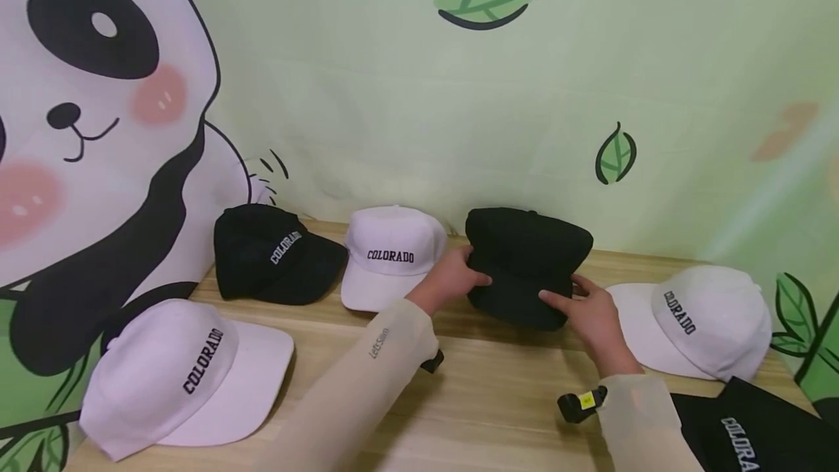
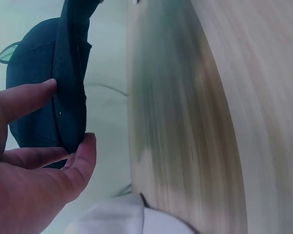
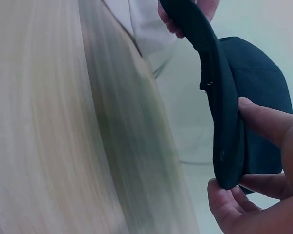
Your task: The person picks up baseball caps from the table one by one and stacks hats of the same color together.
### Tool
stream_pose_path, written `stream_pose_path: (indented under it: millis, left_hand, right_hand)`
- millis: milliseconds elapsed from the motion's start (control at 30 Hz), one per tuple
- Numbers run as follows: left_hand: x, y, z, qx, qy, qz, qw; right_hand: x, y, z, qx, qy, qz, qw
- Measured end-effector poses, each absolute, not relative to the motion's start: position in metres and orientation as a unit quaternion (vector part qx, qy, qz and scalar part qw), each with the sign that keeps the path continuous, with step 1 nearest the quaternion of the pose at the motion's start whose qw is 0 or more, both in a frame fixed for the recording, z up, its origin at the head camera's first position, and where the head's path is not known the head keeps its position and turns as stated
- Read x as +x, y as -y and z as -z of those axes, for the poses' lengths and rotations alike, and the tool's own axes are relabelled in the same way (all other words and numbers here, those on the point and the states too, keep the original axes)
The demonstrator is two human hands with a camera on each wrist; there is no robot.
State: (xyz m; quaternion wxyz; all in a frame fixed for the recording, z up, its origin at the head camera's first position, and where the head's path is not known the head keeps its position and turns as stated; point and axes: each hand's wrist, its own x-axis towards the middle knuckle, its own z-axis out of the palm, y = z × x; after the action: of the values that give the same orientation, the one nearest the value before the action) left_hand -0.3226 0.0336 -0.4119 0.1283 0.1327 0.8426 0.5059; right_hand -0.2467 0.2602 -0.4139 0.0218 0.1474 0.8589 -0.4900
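Both hands hold a black baseball cap [image 1: 531,261] near the back of the table, its brim toward me and no lettering showing. My left hand [image 1: 454,279] pinches the brim's left side, thumb on top and fingertips beneath. On the opposite side my right hand [image 1: 593,315] pinches the brim in the same way. From the left wrist view, the cap [image 2: 34,58] appears held off the wooden surface. A white COLORADO cap [image 1: 393,246] sits just left of my left hand, its brim partly covered by the forearm. Another white COLORADO cap [image 1: 714,319] lies right of my right hand.
At the back left is a black COLORADO cap [image 1: 262,253], and a white one [image 1: 177,377] lies nearer at front left. A black item with COLORADO lettering [image 1: 767,428] is cut off at front right. A panda-and-leaf backdrop [image 1: 367,93] hangs behind the wooden table [image 1: 485,399].
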Motion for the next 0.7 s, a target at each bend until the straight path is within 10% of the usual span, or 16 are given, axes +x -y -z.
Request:
stream_pose_path:
  millis: [700]
  left_hand:
    - [-0.259, 0.038, 0.396, 0.167, -0.845, -0.502, 0.082]
  right_hand:
    - [-0.202, -0.217, 0.398, 0.058, -0.898, 0.435, 0.024]
